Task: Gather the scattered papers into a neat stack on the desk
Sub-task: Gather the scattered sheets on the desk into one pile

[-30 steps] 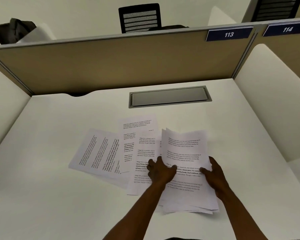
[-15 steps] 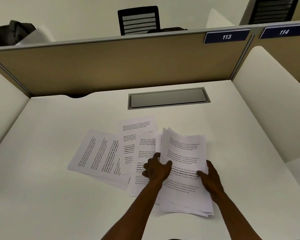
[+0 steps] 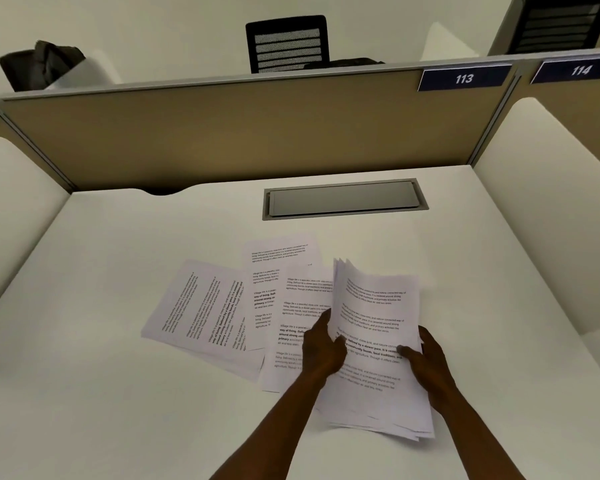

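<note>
A bundle of several printed sheets (image 3: 378,306) is lifted off the white desk (image 3: 118,393), its far end raised and its edges uneven. My left hand (image 3: 321,348) grips the bundle's left edge, thumb on top. My right hand (image 3: 430,362) holds the right edge, thumb across the page. Loose printed sheets still lie flat and overlapping on the desk: one turned sideways at the left (image 3: 198,306), others fanned in the middle (image 3: 278,265).
A grey cable hatch (image 3: 343,199) is set into the desk behind the papers. Tan partition (image 3: 222,133) at the back with plates 113 and 114, white side panels (image 3: 541,220) left and right. A black chair (image 3: 286,43) stands beyond the partition.
Both hands have raised the bundle higher off the desk and tilted its far end up. My left hand has slid from the top of the page to its left edge.
</note>
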